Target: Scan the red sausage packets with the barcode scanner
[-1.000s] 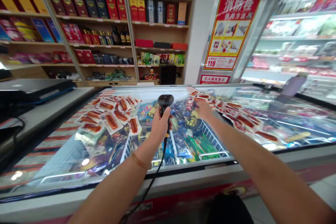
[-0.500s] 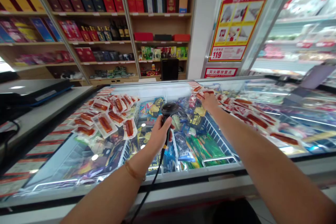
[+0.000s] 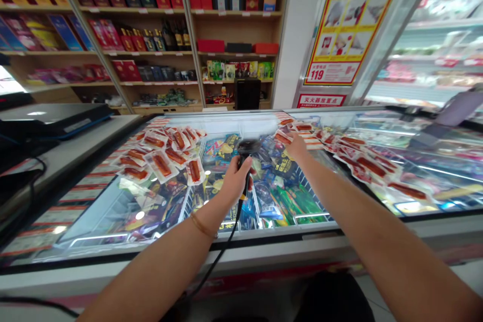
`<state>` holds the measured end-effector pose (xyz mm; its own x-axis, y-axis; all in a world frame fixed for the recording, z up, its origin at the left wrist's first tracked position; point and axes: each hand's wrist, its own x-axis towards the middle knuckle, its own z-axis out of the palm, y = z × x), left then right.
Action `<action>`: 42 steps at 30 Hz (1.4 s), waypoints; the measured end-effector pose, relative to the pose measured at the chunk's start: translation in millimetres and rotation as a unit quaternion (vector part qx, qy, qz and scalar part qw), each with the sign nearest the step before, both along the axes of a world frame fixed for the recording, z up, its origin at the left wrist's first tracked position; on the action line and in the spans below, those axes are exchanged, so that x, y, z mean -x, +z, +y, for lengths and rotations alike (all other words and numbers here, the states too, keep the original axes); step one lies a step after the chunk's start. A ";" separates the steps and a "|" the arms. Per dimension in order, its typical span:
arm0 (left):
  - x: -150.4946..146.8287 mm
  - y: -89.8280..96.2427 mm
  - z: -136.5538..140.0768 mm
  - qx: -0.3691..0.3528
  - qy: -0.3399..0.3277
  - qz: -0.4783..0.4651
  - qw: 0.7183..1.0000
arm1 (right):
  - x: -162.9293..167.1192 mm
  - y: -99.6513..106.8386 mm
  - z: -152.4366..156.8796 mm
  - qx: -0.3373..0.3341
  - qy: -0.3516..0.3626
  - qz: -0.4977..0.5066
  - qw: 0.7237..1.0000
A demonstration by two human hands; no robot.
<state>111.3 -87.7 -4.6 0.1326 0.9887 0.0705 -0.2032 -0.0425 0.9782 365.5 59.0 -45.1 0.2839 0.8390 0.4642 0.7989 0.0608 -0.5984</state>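
My left hand is wrapped round the handle of a black barcode scanner, its head up and its cable hanging down toward me. Farther off to the right, my right hand pinches one end of a vacuum-packed sausage above the freezer glass. Two more packs, including a sausage pack, lie just beyond those fingers. On the left part of the glass rests a loose pile of sausage packs. Another row of sausage packs lies to the right of my right forearm.
The chest freezer holds bagged goods in white wire baskets beneath its glass. A dark flat device stands on the counter at left. Shelves with boxes and bottles line the back, beside a red and yellow poster.
My right hand has drawn a sausage pack slightly left and toward me, away from the packs beside it. The view has tilted down a little. The scanner stays in my left hand.
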 end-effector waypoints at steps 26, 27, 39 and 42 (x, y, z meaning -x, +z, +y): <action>8.6 7.1 -9.1 -0.064 -0.044 0.023 0.997 | 37.0 17.2 -43.7 -0.237 0.154 -0.020 0.959; 8.6 7.6 -9.4 -0.063 -0.044 0.023 0.997 | 37.7 17.7 -44.4 -0.235 0.154 -0.021 0.959; 6.9 3.0 -5.8 -0.045 -0.026 0.024 0.998 | 38.3 16.8 -46.6 -0.181 0.137 -0.039 0.973; 2.7 5.4 -5.7 -0.031 0.012 0.002 0.999 | 41.1 10.1 -43.7 -0.166 0.132 -0.042 0.976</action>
